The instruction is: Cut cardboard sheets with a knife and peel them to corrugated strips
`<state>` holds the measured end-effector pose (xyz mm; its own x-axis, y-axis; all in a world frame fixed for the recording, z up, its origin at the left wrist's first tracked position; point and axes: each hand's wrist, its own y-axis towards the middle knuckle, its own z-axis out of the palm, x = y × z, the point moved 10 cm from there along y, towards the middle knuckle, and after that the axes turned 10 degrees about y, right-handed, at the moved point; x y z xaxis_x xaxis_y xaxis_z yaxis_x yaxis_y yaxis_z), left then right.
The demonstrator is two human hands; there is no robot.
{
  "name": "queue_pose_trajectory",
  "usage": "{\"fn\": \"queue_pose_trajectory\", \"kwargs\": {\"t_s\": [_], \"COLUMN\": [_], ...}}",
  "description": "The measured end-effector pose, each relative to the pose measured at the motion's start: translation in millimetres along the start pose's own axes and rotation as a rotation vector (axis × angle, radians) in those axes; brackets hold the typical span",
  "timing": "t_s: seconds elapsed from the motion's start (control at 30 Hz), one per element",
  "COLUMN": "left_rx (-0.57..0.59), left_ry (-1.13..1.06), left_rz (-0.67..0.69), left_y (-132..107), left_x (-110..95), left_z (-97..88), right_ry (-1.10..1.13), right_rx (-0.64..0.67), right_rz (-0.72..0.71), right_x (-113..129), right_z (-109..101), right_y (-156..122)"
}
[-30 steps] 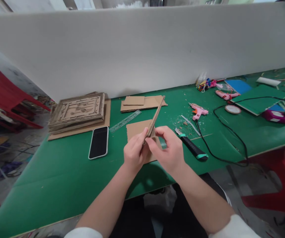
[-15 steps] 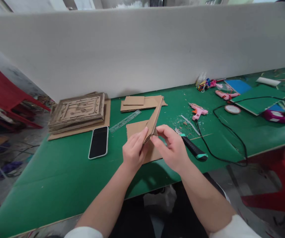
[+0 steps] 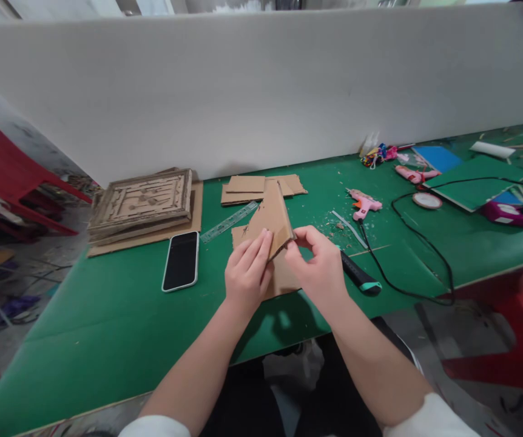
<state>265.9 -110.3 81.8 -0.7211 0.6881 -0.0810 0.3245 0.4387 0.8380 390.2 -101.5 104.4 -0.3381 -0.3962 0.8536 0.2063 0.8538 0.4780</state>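
Note:
A tilted piece of cardboard (image 3: 269, 213), with a narrow strip along its right edge and dark pen marks on its face, is held between both hands. My left hand (image 3: 249, 270) grips its lower left part, fingers lying over the face and the thumb hidden. My right hand (image 3: 317, 262) pinches its lower right corner between thumb and fingers. Beneath them a larger cardboard sheet (image 3: 284, 279) lies flat on the green table (image 3: 120, 340). Just right of my right hand rests a black and teal utility knife (image 3: 359, 274), its front end hidden behind the hand.
On the left are a phone (image 3: 181, 261), a clear ruler (image 3: 229, 222) and stacked cardboard panels (image 3: 145, 200). More cardboard pieces (image 3: 261, 189) lie behind. To the right sit a pink glue gun (image 3: 364, 204) with a black cord, a glue stick (image 3: 349, 229) and a tape roll (image 3: 426, 201).
The held cardboard has turned from nearly edge-on so that its broad, marked face now shows. My right hand has shifted slightly along with it. The things on the table stay put.

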Motion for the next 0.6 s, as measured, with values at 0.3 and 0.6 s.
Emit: {"fn": "queue_pose_trajectory", "kwargs": {"t_s": [0.3, 0.6], "left_rx": [0.053, 0.102], "left_ry": [-0.181, -0.33], "left_rz": [-0.116, -0.172], "left_y": [-3.9, 3.9], "left_x": [3.7, 3.2], "left_z": [7.3, 4.7], "right_ry": [0.278, 0.65], "right_rx": [0.066, 0.101], "right_rz": [0.1, 0.171], "right_x": [-14.7, -22.3], "right_z": [10.1, 18.7], "right_y": [0.9, 0.5]}}
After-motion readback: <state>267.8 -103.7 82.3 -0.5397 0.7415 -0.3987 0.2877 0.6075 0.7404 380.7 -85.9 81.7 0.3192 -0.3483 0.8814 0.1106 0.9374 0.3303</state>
